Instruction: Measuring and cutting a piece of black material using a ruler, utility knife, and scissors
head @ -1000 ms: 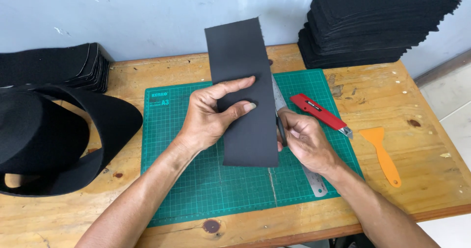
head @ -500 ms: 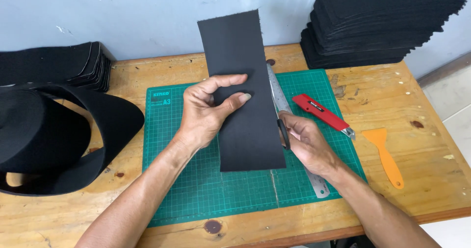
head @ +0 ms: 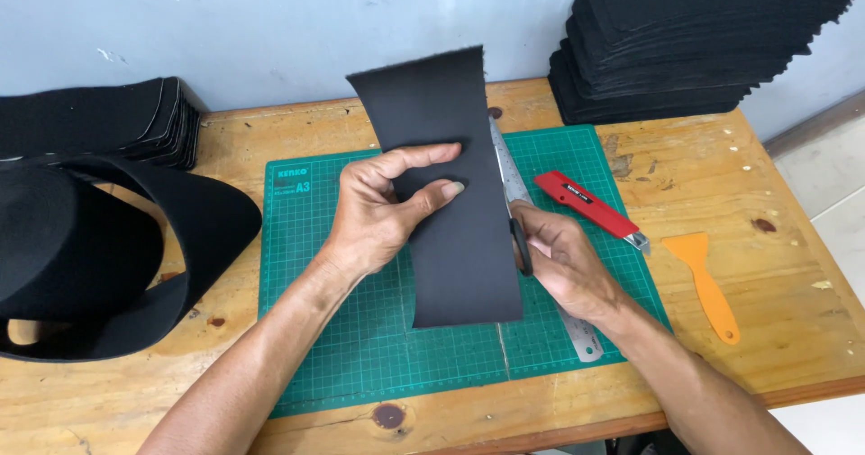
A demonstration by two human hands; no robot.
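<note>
Black fabric strip [head: 450,194] stands lifted over the green cutting mat [head: 315,329], its top edge up near the wall and its lower edge hanging just above the mat. My left hand [head: 378,212] pinches it about midway, thumb on the face toward me and fingers [head: 423,158] curled over the left edge. My right hand [head: 563,266] sits at the strip's right edge, closed around something dark with a looped handle, probably scissors; the blades are hidden, so I cannot tell whether they are open.

To do this well, I judge that the strip should stay flat and taut between my two hands, since it bows a little at the top. My left grip should stay clear of the right edge where the tool works. The steel ruler [head: 518,194] lies on the mat behind the strip, and the red utility knife [head: 590,207] rests beside it, near enough to snag a loose corner. The orange scraper [head: 703,284] lies apart on the worktop [head: 793,329].
</note>
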